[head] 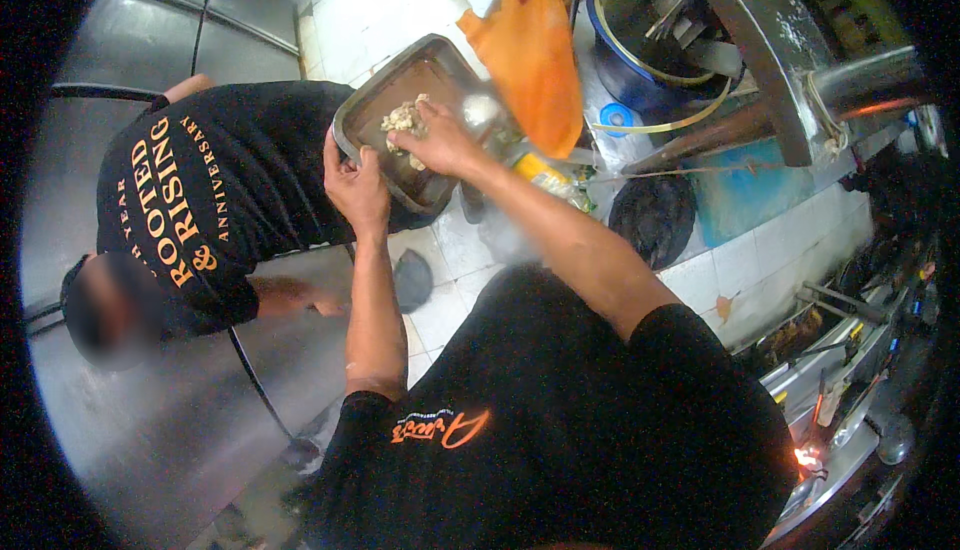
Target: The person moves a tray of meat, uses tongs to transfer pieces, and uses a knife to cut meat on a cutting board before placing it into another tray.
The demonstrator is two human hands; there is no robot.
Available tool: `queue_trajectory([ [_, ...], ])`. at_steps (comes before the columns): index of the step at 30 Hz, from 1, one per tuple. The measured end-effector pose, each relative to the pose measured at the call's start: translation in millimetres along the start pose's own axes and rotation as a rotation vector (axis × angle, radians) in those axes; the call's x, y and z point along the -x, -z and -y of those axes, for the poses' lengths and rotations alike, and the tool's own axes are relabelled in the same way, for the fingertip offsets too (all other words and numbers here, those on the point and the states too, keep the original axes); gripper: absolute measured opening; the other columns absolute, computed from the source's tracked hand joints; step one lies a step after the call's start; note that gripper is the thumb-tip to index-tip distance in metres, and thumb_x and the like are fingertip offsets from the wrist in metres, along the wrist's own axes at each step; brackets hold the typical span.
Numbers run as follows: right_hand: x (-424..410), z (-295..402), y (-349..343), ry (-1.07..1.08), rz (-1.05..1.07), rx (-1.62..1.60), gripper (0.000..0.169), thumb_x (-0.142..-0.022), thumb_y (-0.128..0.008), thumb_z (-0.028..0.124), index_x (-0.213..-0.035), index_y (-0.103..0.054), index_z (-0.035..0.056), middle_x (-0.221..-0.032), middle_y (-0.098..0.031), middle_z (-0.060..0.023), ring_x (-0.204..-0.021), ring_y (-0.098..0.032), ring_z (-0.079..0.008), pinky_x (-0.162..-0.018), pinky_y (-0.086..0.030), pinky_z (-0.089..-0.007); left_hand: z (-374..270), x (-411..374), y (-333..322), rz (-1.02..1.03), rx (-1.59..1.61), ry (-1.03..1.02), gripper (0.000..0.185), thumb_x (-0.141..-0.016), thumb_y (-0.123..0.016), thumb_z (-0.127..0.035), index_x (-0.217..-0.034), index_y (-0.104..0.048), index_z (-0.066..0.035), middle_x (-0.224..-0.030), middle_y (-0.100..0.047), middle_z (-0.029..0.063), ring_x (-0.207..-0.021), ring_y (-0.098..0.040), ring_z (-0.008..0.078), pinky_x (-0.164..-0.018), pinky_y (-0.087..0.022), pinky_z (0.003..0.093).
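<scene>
My left hand (pixel 356 186) grips the near left rim of a worn rectangular metal tray (pixel 439 66), with the thumb on the inner wall. The tray is held up in front of me at a tilt, and its bottom looks brown and wet. Inside it, my right hand (pixel 442 137) pinches a clump of pale, lumpy food (pixel 401 119) between thumb and fingers. A few pale bits lie under that palm, partly hidden by the hand. What the food is exactly cannot be told.
A co-worker in a black shirt (pixel 225 167) bends close on the left, before stainless steel doors (pixel 172 407). An orange cloth (pixel 536 62) hangs beyond the tray. Rightward are a blue bucket (pixel 609 74), a blue ring (pixel 616 116), a black bag (pixel 654 216) and an open flame (pixel 807 457).
</scene>
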State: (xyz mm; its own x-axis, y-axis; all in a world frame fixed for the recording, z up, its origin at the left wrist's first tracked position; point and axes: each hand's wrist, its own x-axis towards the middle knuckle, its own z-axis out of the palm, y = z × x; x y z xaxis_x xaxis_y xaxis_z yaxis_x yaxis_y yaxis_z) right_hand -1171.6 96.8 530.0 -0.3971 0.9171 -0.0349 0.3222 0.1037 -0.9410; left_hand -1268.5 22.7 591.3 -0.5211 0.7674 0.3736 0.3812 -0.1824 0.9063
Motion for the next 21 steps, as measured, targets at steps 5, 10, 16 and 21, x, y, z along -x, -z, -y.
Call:
queue_trajectory([
  [5,8,6,0,0.069,-0.053,-0.035,0.091,-0.074,-0.060,0.052,-0.128,-0.029,-0.0140,-0.132,-0.031,-0.0299,-0.124,-0.031,-0.0398,-0.104,-0.026,-0.0392,-10,6,-7,-0.014,-0.004,-0.134,0.046,-0.077,-0.049,0.004,-0.123,-0.045,0.003,-0.104,-0.060,0.0090,-0.087,-0.059,0.0128,-0.077,-0.047,0.0244],
  [10,15,18,-3,0.088,-0.161,-0.147,0.072,-0.075,-0.061,0.041,-0.119,-0.041,-0.0117,-0.121,-0.041,-0.0294,-0.116,-0.040,-0.0393,-0.099,-0.032,-0.0400,-25,9,-6,0.053,-0.156,-0.241,0.046,-0.078,-0.049,0.001,-0.124,-0.044,0.000,-0.102,-0.063,0.0131,-0.091,-0.061,0.0153,-0.078,-0.049,0.0276],
  [16,18,29,5,0.116,-0.104,-0.177,0.075,-0.076,-0.058,0.039,-0.128,-0.033,-0.0098,-0.123,-0.041,-0.0284,-0.116,-0.041,-0.0380,-0.098,-0.032,-0.0391,-44,13,-5,0.081,-0.301,-0.209,0.048,-0.078,-0.051,-0.002,-0.125,-0.045,-0.006,-0.106,-0.061,0.0131,-0.090,-0.061,0.0181,-0.078,-0.048,0.0293],
  [21,22,32,-2,0.070,-0.136,-0.049,0.069,-0.076,-0.058,0.037,-0.126,-0.038,-0.0053,-0.120,-0.043,-0.0276,-0.114,-0.042,-0.0386,-0.098,-0.033,-0.0398,-32,20,-2,0.053,-0.344,-0.352,0.048,-0.077,-0.051,-0.003,-0.125,-0.044,-0.006,-0.095,-0.065,0.0138,-0.077,-0.066,0.0201,-0.068,-0.051,0.0305],
])
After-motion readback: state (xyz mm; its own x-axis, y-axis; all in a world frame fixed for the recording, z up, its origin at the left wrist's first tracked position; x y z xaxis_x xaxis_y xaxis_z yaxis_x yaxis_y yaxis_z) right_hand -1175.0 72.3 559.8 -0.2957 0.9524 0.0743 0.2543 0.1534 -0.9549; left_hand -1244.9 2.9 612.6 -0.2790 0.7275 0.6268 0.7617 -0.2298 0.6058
